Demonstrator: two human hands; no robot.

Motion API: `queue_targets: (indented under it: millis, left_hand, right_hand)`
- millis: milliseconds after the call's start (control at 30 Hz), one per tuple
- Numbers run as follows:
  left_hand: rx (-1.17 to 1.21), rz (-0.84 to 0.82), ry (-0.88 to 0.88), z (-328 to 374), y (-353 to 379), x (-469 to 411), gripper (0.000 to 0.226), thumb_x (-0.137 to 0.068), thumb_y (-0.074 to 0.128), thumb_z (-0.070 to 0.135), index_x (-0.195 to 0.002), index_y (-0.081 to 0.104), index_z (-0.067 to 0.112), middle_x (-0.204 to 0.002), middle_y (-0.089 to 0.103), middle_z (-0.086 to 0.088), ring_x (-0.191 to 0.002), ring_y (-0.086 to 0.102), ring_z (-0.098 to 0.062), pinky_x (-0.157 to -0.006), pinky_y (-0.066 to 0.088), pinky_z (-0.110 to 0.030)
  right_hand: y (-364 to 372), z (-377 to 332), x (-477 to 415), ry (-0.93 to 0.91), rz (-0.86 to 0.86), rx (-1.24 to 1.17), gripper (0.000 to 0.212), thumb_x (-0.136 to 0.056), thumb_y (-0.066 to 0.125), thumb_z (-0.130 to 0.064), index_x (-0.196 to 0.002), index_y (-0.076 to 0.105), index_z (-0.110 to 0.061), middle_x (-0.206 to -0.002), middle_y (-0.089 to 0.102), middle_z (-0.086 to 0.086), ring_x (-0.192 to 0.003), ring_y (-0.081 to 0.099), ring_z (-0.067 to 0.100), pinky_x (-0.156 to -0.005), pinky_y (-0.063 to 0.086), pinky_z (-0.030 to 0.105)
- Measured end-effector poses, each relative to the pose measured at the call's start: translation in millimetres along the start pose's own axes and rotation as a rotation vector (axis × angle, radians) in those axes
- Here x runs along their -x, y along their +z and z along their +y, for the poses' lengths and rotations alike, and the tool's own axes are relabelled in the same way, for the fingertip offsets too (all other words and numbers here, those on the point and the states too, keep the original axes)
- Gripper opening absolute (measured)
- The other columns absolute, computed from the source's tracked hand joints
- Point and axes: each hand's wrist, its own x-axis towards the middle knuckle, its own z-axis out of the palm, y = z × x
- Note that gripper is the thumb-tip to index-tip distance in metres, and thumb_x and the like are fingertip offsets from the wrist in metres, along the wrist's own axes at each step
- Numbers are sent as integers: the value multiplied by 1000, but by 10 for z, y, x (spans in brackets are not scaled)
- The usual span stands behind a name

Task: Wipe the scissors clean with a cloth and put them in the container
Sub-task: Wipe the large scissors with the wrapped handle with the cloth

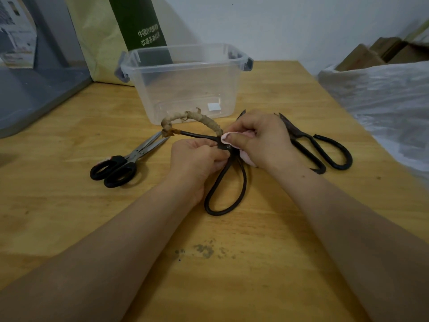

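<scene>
Old black iron scissors are held over the wooden table; one handle loop is wrapped in tan cloth strips. My left hand pinches them near the pivot. My right hand holds a pink cloth pressed around the blades, which are mostly hidden. A clear plastic container with grey latches stands just behind, nothing in it but a small white label.
Silver scissors with black plastic handles lie left of my hands. Another black iron pair lies at the right. A yellow-green bag stands behind the container, a grey surface at left, white plastic sheeting at right.
</scene>
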Motion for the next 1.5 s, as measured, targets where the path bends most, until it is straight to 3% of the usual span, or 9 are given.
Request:
queue_targets:
  millis: [167,300,500,667,867,1100,1267,1367,1500]
  left_hand:
    - [-6,3,-12,-1,-11,-2,20,-75,63,-18,-70,66,2,-74,70,-12,-71,70,-21,-64,59,-25]
    - [-4,14,-32,-2,-10,-11,17,-75,63,-17,-78,65,0,-84,70,-15,-79,71,-23,-66,59,-25]
    - [-6,-4,-25,6,-11,-6,19,-75,63,-17,-74,65,2,-85,71,-16,-80,71,-25,-69,60,-27]
    - [8,37,-33,16,-4,0,20,-74,63,-19,-74,63,2,-80,70,-14,-79,71,-25,-68,60,-28]
    - [5,15,-38,16,-4,-6,20,-76,63,-16,-73,65,4,-81,72,-13,-81,72,-24,-72,60,-29]
    - [9,6,-29,31,-3,34,27,-76,62,-17,-65,64,7,-62,71,-3,-71,71,-18,-67,59,-25]
    - [8,12,-23,18,1,13,22,-76,63,-16,-73,65,6,-71,73,-6,-75,72,-20,-68,59,-26]
    - [2,-7,-26,12,-14,10,22,-76,63,-16,-72,66,6,-71,73,-6,-75,72,-19,-67,59,-25]
    - [-2,-29,-14,-7,-27,-24,15,-77,63,-13,-83,68,-1,-84,72,-14,-80,71,-22,-70,59,-26]
  right_hand:
    - [-99,19,0,25,-78,45,7,-80,74,-18,-75,68,-19,-79,60,-10,-81,58,8,-70,48,21]
    - [-164,47,18,102,-128,31,18,-78,76,-17,-69,65,-28,-83,65,-7,-85,61,9,-73,53,25]
    - [-137,45,18,152,15,-126,11,-78,76,-20,-74,68,-26,-80,68,-4,-81,65,12,-63,53,28]
    - [-191,13,8,178,-147,-37,16,-73,79,-15,-70,68,-25,-80,67,-5,-86,65,13,-75,56,29]
    - [-190,36,32,151,-6,-89,11,-76,78,-18,-76,69,-24,-82,67,-6,-82,64,10,-73,53,25]
    - [-184,52,21,221,-141,-159,21,-69,81,-7,-74,68,-23,-93,70,-6,-94,65,9,-76,55,22]
    - [-114,106,-18,195,11,-24,21,-80,73,-10,-73,62,-27,-83,63,-10,-81,60,4,-71,49,21]
    - [-182,115,-16,221,112,-199,15,-79,74,-10,-82,63,-20,-81,63,-6,-77,60,8,-66,48,20]
    - [-229,80,70,268,-121,-234,24,-72,79,-7,-90,67,-15,-92,70,0,-86,66,9,-74,54,22]
